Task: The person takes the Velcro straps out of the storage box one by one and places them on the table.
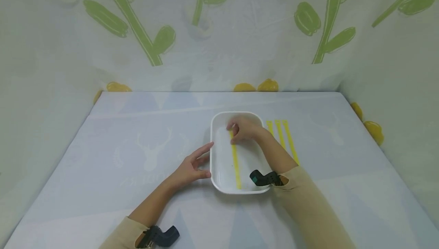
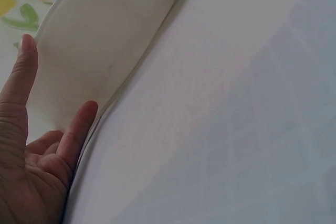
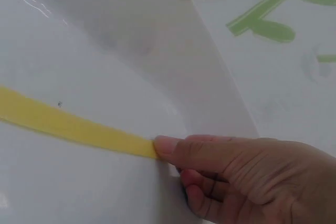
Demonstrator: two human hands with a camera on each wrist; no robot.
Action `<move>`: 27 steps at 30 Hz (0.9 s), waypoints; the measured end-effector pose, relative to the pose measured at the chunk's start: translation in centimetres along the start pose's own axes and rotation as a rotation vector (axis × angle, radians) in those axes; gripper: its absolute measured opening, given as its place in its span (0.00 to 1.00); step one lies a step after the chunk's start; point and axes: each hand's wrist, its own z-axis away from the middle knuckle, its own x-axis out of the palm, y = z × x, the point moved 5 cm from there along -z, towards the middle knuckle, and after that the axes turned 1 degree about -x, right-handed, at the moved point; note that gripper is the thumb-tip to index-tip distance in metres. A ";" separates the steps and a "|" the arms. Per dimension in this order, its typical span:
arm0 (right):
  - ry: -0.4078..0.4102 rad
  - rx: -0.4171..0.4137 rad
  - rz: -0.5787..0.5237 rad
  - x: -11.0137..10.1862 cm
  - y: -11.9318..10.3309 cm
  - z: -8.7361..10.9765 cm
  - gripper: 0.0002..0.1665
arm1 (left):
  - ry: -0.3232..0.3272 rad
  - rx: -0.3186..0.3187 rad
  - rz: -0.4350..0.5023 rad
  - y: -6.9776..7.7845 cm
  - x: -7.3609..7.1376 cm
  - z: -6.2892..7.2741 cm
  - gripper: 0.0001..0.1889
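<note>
A white rectangular tub (image 1: 223, 165) with rounded corners stands on the table. Inside it a flat yellow strip (image 1: 235, 165) runs lengthwise. My right hand (image 1: 242, 129) reaches into the tub and pinches the strip's far end between thumb and fingers; the right wrist view shows the yellow strip (image 3: 79, 128) coming out from under the thumb of the right hand (image 3: 236, 174). At the tub's left wall my left hand (image 1: 192, 169) touches the outside with fingers fairly straight. In the left wrist view, the left hand (image 2: 42, 161) lies against the tub's outer wall (image 2: 110, 30).
Several yellow strips (image 1: 289, 138) lie side by side on the table to the right of the tub, partly behind the right forearm. The pale table (image 1: 103, 172) meets patterned walls at the back and sides.
</note>
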 end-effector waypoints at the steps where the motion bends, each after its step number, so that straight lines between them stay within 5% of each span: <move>1: -0.003 -0.005 0.004 0.1 -0.1 0.0 0.28 | 0.000 0.004 0.002 0.0 0.0 0.0 0.51; 14: -0.051 -0.143 0.034 0.6 -1.4 -0.5 0.31 | 0.029 0.025 -0.008 0.4 0.1 0.5 0.53; 27: -0.083 -0.176 0.095 1.1 -1.8 -0.5 0.35 | 0.035 0.035 -0.011 0.1 0.2 0.5 0.55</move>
